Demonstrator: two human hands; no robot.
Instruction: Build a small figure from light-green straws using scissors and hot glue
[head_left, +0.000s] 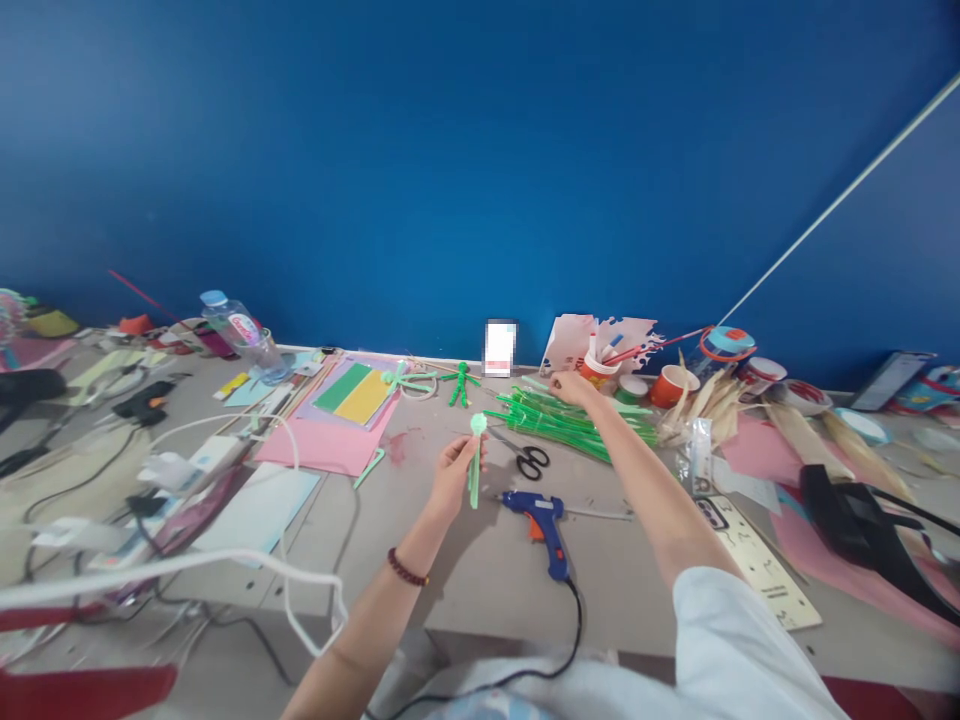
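My left hand (453,474) is closed around a pale green pipe-cleaner piece (475,470), its coiled round head up and its stems hanging straight down. Farther right, my right hand (573,388) reaches over the far edge of a bundle of green pipe cleaners (555,418). Its fingers are pinched at a pale green pipe cleaner (535,383); the fingertips show only in part. Between the hands lie black-handled scissors (531,461). Nearer to me rests a blue glue gun (547,520). A finished-looking green pipe-cleaner figure (460,384) lies near the wall.
A phone (500,348) leans on the blue wall. Left are coloured sheets (322,440) with a pale pipe-cleaner figure (405,380), a bottle (231,322) and a power strip (196,470). Right are paper cups (673,386) and a ruler-like board (772,570). The glue gun's cord (579,620) trails toward me.
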